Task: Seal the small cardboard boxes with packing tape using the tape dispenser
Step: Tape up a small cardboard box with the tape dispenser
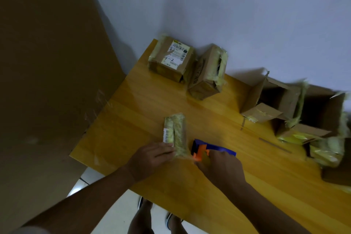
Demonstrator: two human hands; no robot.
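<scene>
My left hand point(152, 155) presses straight fingers on the small box point(175, 134). Just right of it, my right hand point(221, 165) grips the tape dispenser point(209, 149), apparently by a hidden handle; motion blur smears everything.

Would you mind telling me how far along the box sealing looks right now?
Two boxes by the wall look taped shut. In hand: the left hand steadies a small box while the right hand holds the dispenser at its near end. Left: the open boxes on the right, flaps up.
</scene>
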